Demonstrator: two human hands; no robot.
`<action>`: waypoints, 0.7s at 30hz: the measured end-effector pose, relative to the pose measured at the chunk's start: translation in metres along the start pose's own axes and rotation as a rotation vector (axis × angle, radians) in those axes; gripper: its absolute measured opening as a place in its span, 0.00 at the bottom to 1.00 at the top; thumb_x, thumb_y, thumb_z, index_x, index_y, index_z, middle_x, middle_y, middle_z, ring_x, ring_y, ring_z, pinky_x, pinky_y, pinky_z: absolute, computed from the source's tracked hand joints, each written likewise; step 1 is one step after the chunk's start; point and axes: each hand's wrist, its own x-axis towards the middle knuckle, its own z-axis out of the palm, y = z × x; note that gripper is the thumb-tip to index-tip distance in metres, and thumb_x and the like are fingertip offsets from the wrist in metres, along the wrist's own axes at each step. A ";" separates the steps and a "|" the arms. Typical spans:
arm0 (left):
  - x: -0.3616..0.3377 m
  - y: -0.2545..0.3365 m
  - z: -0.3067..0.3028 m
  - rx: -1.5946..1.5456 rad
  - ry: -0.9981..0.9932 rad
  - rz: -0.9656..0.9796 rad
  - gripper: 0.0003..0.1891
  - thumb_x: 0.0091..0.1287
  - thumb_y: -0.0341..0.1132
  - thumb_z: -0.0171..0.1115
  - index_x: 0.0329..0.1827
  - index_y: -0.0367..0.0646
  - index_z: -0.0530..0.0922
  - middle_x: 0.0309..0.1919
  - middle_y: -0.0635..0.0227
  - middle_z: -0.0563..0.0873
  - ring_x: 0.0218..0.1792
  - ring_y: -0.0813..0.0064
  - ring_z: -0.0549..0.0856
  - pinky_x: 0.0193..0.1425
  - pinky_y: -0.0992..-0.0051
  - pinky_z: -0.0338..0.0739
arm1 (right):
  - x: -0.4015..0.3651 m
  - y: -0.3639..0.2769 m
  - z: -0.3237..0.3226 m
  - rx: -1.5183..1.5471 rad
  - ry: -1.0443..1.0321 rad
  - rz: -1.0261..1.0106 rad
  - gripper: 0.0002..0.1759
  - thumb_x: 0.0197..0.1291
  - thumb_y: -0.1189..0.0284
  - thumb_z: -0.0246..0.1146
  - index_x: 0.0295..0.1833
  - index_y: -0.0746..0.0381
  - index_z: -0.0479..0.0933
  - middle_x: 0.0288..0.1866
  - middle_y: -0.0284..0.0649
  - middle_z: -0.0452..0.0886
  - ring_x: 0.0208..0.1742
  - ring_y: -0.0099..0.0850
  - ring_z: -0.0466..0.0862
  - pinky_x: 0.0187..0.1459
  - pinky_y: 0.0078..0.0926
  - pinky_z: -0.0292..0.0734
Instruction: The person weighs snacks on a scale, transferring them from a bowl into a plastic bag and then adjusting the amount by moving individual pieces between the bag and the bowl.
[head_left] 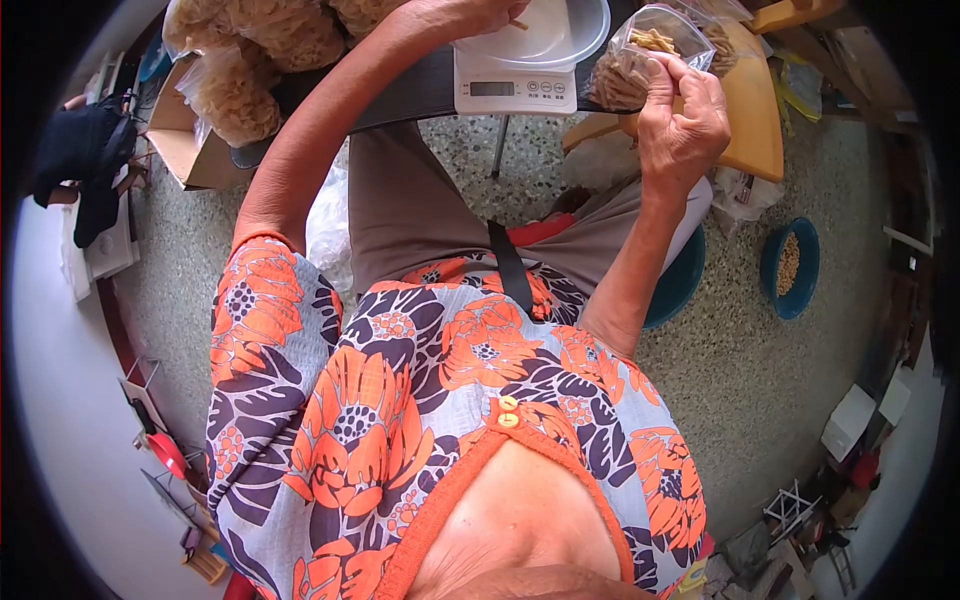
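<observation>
My left hand (468, 14) is at the top edge, partly cut off, over the near-left rim of a translucent plastic bowl (592, 32). A small brown stick-shaped piece (518, 24) shows at its closed fingertips. Under the bowl is a white digital scale (545, 97) whose display I cannot read. To the right of the scale, my right hand (684, 120) pinches the edge of a clear plastic bag (620, 82). Brown stick-shaped pieces (655, 41) lie in the bag, whose mouth appears open.
Several bags of brown pieces (235, 95) are piled at the upper left by a cardboard box (185, 130). A yellow wooden stool (755, 120) is on the right. On the floor sits a teal basin (790, 270) of tan pieces. A person in dark clothes (85, 150) is far left.
</observation>
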 end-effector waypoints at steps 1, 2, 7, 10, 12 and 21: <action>-0.002 0.001 -0.004 -0.107 0.027 0.005 0.04 0.57 0.31 0.75 0.31 0.41 0.88 0.29 0.56 0.89 0.35 0.56 0.89 0.39 0.59 0.81 | 0.000 0.001 0.001 0.001 0.005 -0.010 0.06 0.60 0.73 0.76 0.42 0.60 0.90 0.36 0.39 0.87 0.40 0.40 0.86 0.45 0.37 0.82; -0.003 0.002 -0.007 -0.213 0.055 0.012 0.04 0.58 0.31 0.75 0.33 0.41 0.89 0.29 0.58 0.90 0.32 0.59 0.89 0.37 0.62 0.80 | -0.001 0.002 0.002 0.001 0.012 -0.019 0.06 0.60 0.73 0.77 0.42 0.60 0.90 0.36 0.39 0.87 0.40 0.40 0.86 0.46 0.37 0.82; 0.000 0.015 -0.026 -1.584 -0.105 -0.124 0.10 0.67 0.36 0.79 0.41 0.40 0.88 0.31 0.72 0.90 0.27 0.87 0.83 0.25 0.82 0.70 | -0.002 0.002 0.004 -0.005 0.008 -0.022 0.06 0.60 0.72 0.76 0.42 0.59 0.90 0.37 0.40 0.87 0.40 0.41 0.86 0.46 0.39 0.81; 0.006 0.037 -0.039 -1.838 -0.108 -0.128 0.10 0.68 0.35 0.78 0.45 0.40 0.87 0.33 0.71 0.90 0.26 0.88 0.82 0.22 0.85 0.66 | -0.001 0.004 0.005 -0.036 0.006 -0.043 0.05 0.61 0.72 0.75 0.42 0.58 0.90 0.37 0.41 0.86 0.40 0.43 0.85 0.46 0.41 0.80; 0.008 0.054 -0.051 -1.714 -0.086 -0.116 0.09 0.67 0.35 0.78 0.42 0.41 0.88 0.28 0.73 0.88 0.23 0.89 0.79 0.22 0.85 0.66 | -0.001 0.002 0.004 -0.045 0.032 -0.034 0.06 0.60 0.71 0.75 0.42 0.58 0.90 0.36 0.41 0.85 0.40 0.43 0.84 0.46 0.41 0.80; 0.021 0.090 -0.059 -0.884 0.311 0.055 0.06 0.66 0.32 0.75 0.42 0.41 0.90 0.30 0.71 0.90 0.31 0.85 0.83 0.36 0.80 0.78 | -0.004 0.000 0.000 -0.009 0.018 0.019 0.06 0.60 0.70 0.74 0.42 0.57 0.89 0.36 0.40 0.85 0.41 0.44 0.85 0.46 0.42 0.79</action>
